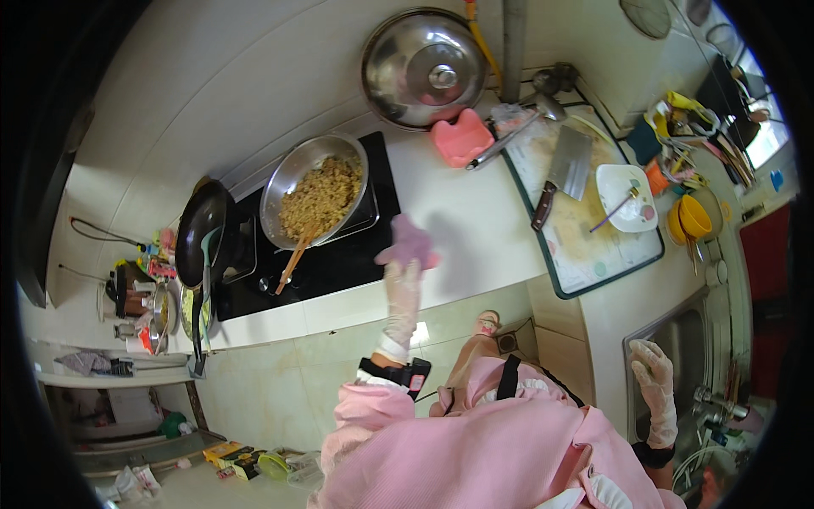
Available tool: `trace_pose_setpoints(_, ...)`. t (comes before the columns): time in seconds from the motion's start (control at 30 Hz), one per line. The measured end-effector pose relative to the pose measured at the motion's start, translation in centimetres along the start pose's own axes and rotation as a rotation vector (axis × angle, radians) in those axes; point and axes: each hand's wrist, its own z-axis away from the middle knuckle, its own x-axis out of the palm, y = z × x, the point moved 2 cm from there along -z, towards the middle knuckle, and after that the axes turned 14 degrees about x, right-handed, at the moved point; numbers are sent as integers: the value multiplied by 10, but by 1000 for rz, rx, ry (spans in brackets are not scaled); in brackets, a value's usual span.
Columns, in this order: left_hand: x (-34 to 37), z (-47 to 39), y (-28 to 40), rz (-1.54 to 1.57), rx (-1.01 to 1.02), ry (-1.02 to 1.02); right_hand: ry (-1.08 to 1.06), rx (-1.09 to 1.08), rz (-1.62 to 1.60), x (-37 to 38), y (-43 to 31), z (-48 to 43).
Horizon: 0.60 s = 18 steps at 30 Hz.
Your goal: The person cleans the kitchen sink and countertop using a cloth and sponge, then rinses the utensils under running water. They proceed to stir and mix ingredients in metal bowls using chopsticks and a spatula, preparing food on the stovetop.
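Note:
My left hand (402, 286), in a thin translucent glove, grips a purple cloth (410, 240) above the pale counter (458, 254), at the right edge of the black cooktop (343, 280). Some pink shows at the cloth's right side. Left of the cloth, a wide steel pan (273, 203) of cooked, crumbly yellow-brown food stands on the cooktop, with wooden chopsticks (292, 264) resting over its rim. My right hand (655, 382), gloved too, hangs over the near edge of the steel sink (683, 337) with its fingers slightly bent and nothing seen in it.
A dark wok (203, 235) with a spatula stands at the cooktop's left. On the cutting board (559, 254) lie a cleaver (569, 165) and a white dish (626, 197). A large steel lid (420, 70) leans on the wall behind a pink holder (464, 137). Yellow bowls (690, 216) stand farther right.

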Motion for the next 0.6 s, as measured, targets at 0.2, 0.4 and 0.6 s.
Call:
trace_pose_setpoints(0.2, -106, -31, -72, -1044, 252, 268, -43, 49, 51, 11, 3, -26)
trace_pose_setpoints(0.4, -78, -57, -120, -1267, 41, -44, -96, 72, 106, 21, -7, -41)
trace_pose_setpoints(0.6, 8, -43, -100, -1202, 123, -299, -126, 151, 0, 34, -9, -49)
